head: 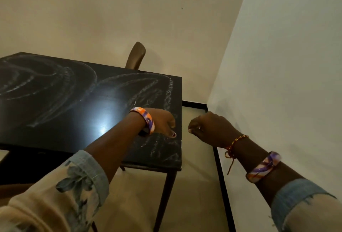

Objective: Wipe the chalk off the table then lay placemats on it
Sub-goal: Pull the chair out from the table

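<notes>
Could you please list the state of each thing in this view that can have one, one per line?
table: standing, top still covered in chalk swirls, no placemats on it
chalk marks: unwiped, smeared across the top
left hand: resting on the table near its right edge, fingers curled
right hand: off the table beside that edge, loosely closed; whether it holds anything I cannot tell
chair: pushed in behind the table

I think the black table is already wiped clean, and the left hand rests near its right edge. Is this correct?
Not quite. The head view shows the black table still covered in white chalk marks, not wiped clean. The left hand does rest near its right edge.
</notes>
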